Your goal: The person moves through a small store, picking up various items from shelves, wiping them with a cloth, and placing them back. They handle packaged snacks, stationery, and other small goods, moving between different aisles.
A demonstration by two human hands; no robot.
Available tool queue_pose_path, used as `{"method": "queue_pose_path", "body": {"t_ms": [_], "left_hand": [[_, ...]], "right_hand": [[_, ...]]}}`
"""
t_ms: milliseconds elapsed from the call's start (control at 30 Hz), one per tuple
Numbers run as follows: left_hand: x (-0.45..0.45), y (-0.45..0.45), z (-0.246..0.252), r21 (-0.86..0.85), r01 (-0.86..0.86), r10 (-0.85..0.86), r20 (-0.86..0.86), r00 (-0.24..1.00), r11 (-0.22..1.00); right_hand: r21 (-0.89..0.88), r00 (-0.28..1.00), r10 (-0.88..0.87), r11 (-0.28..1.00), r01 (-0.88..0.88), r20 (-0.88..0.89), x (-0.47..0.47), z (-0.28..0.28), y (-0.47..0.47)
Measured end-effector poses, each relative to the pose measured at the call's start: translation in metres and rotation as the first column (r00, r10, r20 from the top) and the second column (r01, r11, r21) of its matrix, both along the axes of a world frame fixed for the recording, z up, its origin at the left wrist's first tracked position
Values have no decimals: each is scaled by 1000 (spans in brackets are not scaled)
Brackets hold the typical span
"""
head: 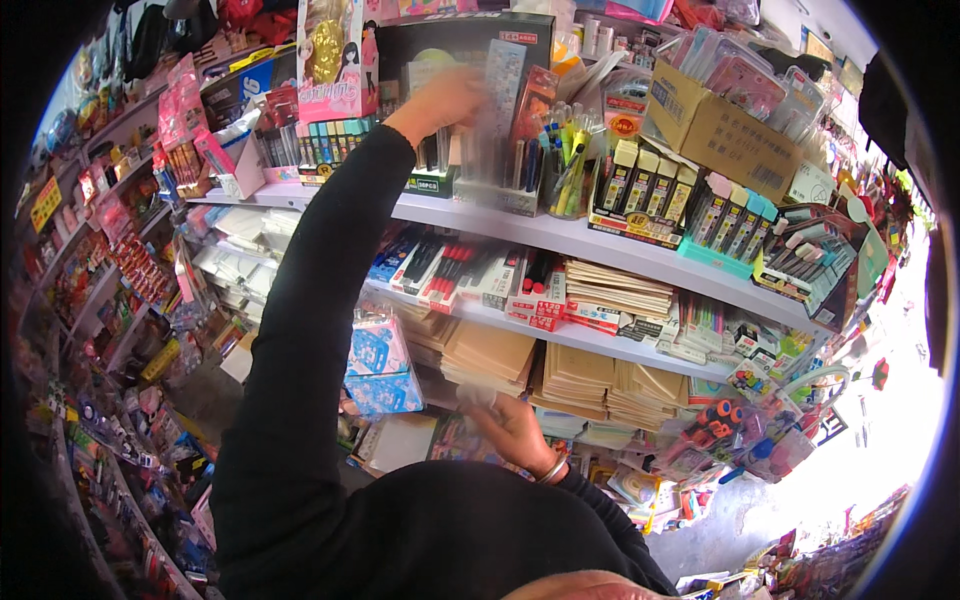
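Observation:
My left hand [442, 101] is stretched out over the upper shelf, blurred by motion. Its fingers are by a clear plastic pen holder [499, 176] and a blue patterned pack [504, 71]; whether they grip anything cannot be told. Beside it stand a clear cup of pens and highlighters [570, 165] and a black display box [465, 37]. Lower down, my right hand [517, 435], with a bangle at the wrist, holds a small whitish, crumpled thing [478, 397] in its fingers, in front of stacked brown envelopes [491, 352].
The upper shelf edge [525, 229] carries boxes of pencil leads or pens [637, 187] and a cardboard carton [720, 135]. Marker boxes [536, 292] fill the shelf below. Blue and pink packs [382, 360] hang near my left sleeve. Racks of packaged goods [135, 262] stand at left.

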State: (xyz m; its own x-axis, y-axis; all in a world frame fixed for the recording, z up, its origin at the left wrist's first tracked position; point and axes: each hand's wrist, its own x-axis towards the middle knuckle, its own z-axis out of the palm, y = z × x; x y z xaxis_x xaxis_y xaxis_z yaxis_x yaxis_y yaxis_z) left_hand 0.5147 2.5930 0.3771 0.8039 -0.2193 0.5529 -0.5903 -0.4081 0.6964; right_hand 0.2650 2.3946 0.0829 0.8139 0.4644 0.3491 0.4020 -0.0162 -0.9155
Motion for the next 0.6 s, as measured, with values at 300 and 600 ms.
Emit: {"method": "queue_pose_path", "body": {"t_ms": [300,600], "left_hand": [[-18,-35,0,185,-521,364,527,768,833],[-33,-55,7,315,-244,202,161,966,917]], "right_hand": [[-53,991,21,998,-28,-130,-6,5,5],[-189,970,-26,982,-20,-242,-13,15,10]]}}
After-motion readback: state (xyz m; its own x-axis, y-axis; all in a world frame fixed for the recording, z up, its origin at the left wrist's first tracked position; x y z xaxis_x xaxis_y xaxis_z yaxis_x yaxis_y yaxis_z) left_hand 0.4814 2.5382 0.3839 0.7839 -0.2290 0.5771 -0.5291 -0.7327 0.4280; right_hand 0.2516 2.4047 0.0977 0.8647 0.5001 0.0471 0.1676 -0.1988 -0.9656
